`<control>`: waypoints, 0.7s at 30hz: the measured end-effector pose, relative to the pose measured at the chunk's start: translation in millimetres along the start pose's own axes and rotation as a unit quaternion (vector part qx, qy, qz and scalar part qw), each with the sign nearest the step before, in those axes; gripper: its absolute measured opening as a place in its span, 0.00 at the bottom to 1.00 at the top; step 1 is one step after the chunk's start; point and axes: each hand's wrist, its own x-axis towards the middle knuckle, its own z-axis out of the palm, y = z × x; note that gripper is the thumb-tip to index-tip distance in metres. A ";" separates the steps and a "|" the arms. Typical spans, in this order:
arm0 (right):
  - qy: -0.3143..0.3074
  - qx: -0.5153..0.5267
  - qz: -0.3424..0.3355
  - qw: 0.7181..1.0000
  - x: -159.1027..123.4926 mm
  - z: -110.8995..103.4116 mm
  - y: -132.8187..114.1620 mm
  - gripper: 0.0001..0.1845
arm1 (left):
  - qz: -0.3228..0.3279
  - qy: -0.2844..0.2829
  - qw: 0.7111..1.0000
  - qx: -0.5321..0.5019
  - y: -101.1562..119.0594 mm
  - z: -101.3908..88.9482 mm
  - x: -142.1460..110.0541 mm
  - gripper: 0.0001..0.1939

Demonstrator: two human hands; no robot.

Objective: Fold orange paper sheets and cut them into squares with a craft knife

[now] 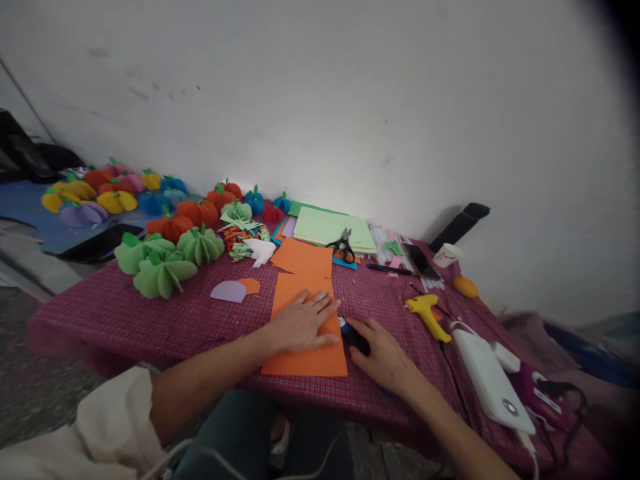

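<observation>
My left hand point(306, 323) lies flat with its fingers spread on an orange paper sheet point(305, 363) at the table's front edge. Just right of the sheet, my right hand point(383, 353) has its fingers curled round a small black-and-blue tool point(357, 339) with a silvery end; its exact kind is partly hidden. Another orange sheet point(303, 257) lies directly behind the first. A purple half-round paper piece point(229, 291) and a small orange cutout point(250, 286) rest to the left. Black-handled scissors point(343, 245) lie on the papers behind my hands.
Several paper pumpkins, among them a green one point(164, 273), crowd the left side. Paper scraps point(243, 237) and a green paper stack point(330, 227) lie at the back. On the right are a yellow glue gun point(428, 315), a white power bank point(493, 380) and a phone point(421, 260).
</observation>
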 end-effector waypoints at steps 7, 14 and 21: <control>0.010 0.011 -0.005 1.000 6.6 -1.5 1.5 0.27 | 0.004 -0.005 1.000 0.006 -0.7 -0.2 0.0 0.38; 0.023 0.015 0.004 1.000 4.3 -1.7 2.5 0.26 | 0.008 -0.002 1.000 0.008 0.3 -1.0 -0.5 0.37; 0.017 0.026 0.011 0.999 -11.4 -3.3 3.7 0.28 | 0.026 -0.020 0.999 -0.009 2.9 -12.9 -0.9 0.36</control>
